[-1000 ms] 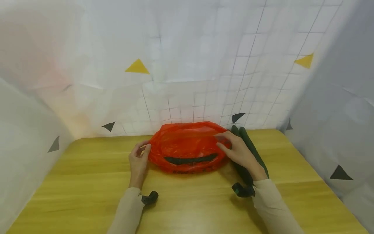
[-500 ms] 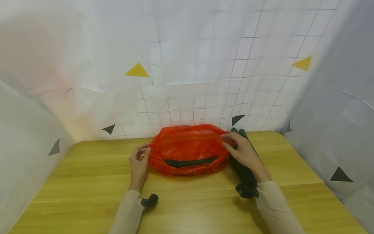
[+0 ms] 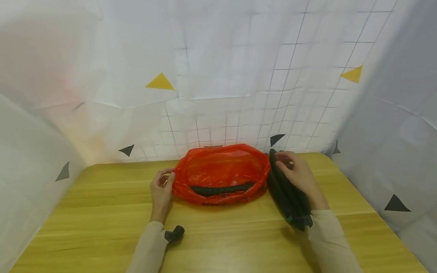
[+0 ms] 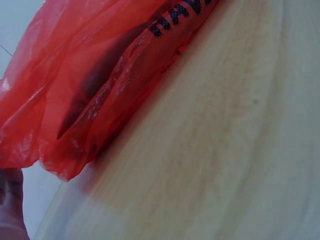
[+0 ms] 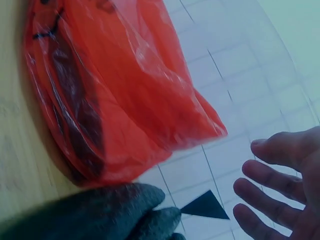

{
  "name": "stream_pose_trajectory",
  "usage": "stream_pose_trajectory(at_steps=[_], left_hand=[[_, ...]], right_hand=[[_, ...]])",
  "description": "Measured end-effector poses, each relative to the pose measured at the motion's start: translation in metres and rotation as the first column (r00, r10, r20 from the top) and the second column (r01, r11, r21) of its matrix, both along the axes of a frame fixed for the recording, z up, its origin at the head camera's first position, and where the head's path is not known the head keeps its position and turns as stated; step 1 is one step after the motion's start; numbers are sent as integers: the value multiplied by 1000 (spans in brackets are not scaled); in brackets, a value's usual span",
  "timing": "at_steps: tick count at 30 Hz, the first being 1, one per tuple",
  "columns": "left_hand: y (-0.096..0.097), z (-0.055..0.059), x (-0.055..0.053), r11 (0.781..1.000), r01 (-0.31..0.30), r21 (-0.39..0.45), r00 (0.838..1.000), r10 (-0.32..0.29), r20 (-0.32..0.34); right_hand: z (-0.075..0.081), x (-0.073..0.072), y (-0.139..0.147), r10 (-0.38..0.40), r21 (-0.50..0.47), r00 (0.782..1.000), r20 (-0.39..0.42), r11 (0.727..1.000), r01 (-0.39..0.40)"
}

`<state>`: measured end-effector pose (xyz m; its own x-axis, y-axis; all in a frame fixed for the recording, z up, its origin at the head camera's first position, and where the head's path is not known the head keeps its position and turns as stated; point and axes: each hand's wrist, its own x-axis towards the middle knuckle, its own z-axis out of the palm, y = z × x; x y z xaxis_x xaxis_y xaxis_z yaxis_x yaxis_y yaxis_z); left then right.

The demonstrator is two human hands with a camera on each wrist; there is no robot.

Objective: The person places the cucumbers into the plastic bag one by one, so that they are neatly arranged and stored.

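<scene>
A red translucent plastic bag (image 3: 235,198) stands with its mouth spread wide at the back of the table. Inside it lies a long dark cucumber-like shape (image 3: 222,189). My left hand (image 3: 161,193) pinches the bag's left rim between thumb and fingers. Right of the bag, several dark green cucumbers (image 3: 280,189) lie side by side, and my right hand (image 3: 302,176) hovers at their far ends. In the right wrist view the fingers are spread apart, holding nothing, clear of the bumpy cucumber tips (image 5: 145,195).
The wooden table (image 3: 225,242) ends at a white gridded sheet (image 3: 218,110) close behind the bag. Sheets with dark triangles (image 3: 397,203) stand on both sides. A small black wrist camera (image 3: 175,234) juts from the left sleeve.
My right hand has left the bag's right rim and moved right, over the cucumbers. The left hand stays at the left rim. The view has tilted up slightly.
</scene>
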<state>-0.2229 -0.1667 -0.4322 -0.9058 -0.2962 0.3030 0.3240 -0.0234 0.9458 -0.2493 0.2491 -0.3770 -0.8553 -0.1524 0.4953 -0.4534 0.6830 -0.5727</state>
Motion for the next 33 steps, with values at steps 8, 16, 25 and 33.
stream_pose_trajectory(at_steps=[8, 16, 25, 33], left_hand=[[-2, -8, -6, 999, -23, -26, 1000, 23, 4], [-4, -23, -16, 998, -55, -38, 998, 55, -16], [-4, -22, -15, 997, -59, -57, 998, 59, -5], [-7, -21, -16, 1000, -13, -19, 1000, 13, 1]], right_hand=[[0, 3, 17, -47, -8, 996, 74, 999, 48], [-9, 2, 32, -86, 21, 993, 86, 996, 84], [-19, 1, 47, -144, 27, 973, 181, 990, 141], [-23, 4, 59, -166, 72, 929, 331, 986, 151]])
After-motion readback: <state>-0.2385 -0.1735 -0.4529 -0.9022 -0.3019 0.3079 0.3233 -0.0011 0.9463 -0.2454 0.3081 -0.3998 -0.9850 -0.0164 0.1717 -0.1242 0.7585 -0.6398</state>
